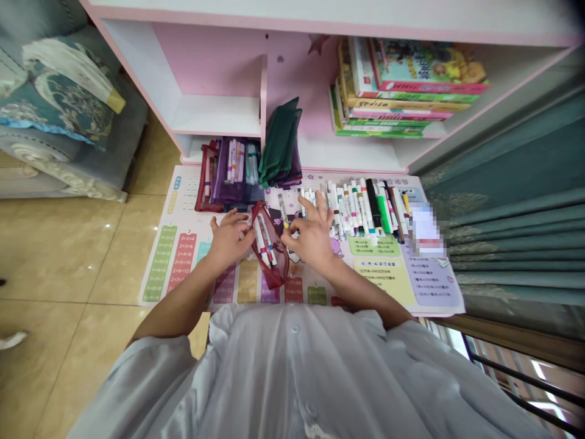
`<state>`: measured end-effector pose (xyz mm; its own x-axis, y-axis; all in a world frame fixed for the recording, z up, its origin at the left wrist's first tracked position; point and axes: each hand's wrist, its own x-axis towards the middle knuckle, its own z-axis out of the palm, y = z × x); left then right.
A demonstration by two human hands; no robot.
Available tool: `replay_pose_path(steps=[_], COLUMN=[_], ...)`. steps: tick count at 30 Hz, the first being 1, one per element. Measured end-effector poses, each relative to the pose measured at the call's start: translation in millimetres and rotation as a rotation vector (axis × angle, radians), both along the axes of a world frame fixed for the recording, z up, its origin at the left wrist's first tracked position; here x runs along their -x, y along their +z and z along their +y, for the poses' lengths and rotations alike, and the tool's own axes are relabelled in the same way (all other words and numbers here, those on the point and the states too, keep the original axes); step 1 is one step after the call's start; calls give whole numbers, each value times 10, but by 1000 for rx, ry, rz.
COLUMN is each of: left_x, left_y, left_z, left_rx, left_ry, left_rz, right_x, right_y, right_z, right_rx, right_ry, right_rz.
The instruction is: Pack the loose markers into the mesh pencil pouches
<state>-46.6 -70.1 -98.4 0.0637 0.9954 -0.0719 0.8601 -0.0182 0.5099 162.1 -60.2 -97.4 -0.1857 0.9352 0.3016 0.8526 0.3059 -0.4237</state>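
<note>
A dark red mesh zip pouch (276, 277) lies on the desk in front of me, with several white markers (264, 239) inside. My left hand (231, 236) is at its left edge, thumb and forefinger pinched on the mesh, other fingers loosely curled. On the pouch's right, my right hand (313, 235) has thumb and forefinger closed at the yellow end of a slim marker (283, 208); its other fingers are spread. Just beyond that hand, several white markers (348, 207) lie side by side in a row, partly covered by my fingers.
Filled mesh pouches (228, 177) lie at the back left, beside a stack of green mesh pouches (281, 143). Books (411, 91) are piled on the pink-and-white shelf (219, 116). A blurred phone-like object (427, 228) lies right, near a curtain (512, 225). A printed mat (183, 189) covers the desk.
</note>
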Motion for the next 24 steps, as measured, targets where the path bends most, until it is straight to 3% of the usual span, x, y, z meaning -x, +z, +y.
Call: replay_pose_path(steps=[4,9,16,24], left_x=[7,-3,-7,4], left_y=[-1,24,21,9], left_z=[-3,0,-6,0], left_rx=[-17,1,-5,1], left_ry=[-5,0,7,0], left_rz=[-9,-11,-10,1], right_x=[17,70,137,156], right_y=[61,-6,-156,-159], right_z=[-163,-269,-262,-240], right_rx=[11,67,108,169], right_ry=[112,209,233,282], right_rz=[8,-33,-74,-130])
